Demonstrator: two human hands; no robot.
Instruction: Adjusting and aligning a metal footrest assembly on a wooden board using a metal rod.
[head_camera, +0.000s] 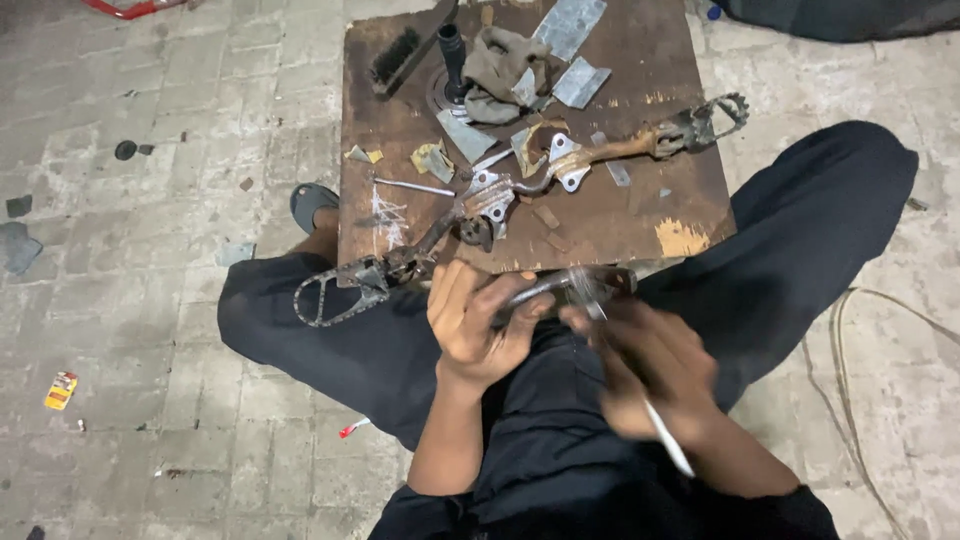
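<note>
My left hand (475, 320) grips a dark curved metal part (560, 288) over my lap, at the near edge of a brown wooden board (620, 215). My right hand (645, 365), blurred by motion, holds a thin white rod-like tool (668, 448) whose tip meets that part. A rusty footrest bar (520, 185) with toothed pegs at both ends lies diagonally across the board just beyond my hands.
On the board lie a grey rag (500, 62), a black brush (398, 52), a black cylindrical piece (453, 50), metal sheet scraps (575, 25) and a thin rod (412, 186). Paved brick floor surrounds it; a sandal (310, 203) sits left, a cable (850, 400) right.
</note>
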